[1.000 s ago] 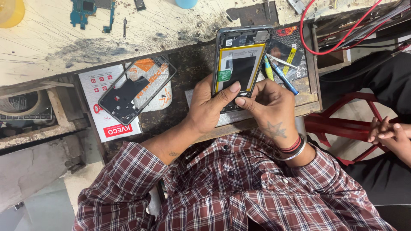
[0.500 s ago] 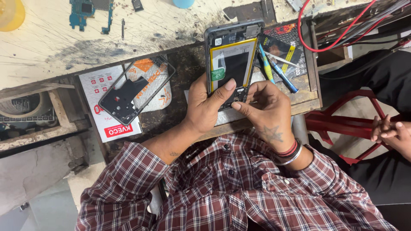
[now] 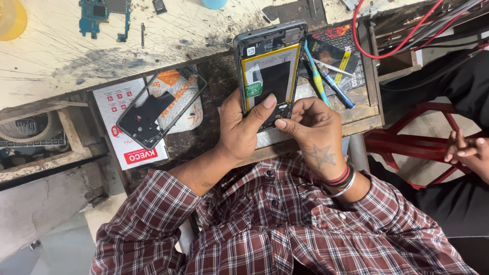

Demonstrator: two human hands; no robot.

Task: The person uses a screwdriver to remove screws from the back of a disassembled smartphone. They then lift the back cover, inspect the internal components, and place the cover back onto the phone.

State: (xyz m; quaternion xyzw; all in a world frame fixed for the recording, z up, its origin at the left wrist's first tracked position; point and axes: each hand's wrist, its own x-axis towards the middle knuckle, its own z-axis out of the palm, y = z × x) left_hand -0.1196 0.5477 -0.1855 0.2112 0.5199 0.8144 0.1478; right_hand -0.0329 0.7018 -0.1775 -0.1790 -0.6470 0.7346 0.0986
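Two hands on one opened grey smartphone with yellow-edged battery [image 3: 270, 71] | left hand [image 3: 244, 127] grips its lower body | right hand [image 3: 310, 127] pinches narrow at bottom edge | step: working lower internals | next likely needs steady fine fingertip pressure.

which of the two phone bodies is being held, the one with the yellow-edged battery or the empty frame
The opened phone with the yellow-edged battery; the left hand grips it. The empty black frame lies untouched on the bench.
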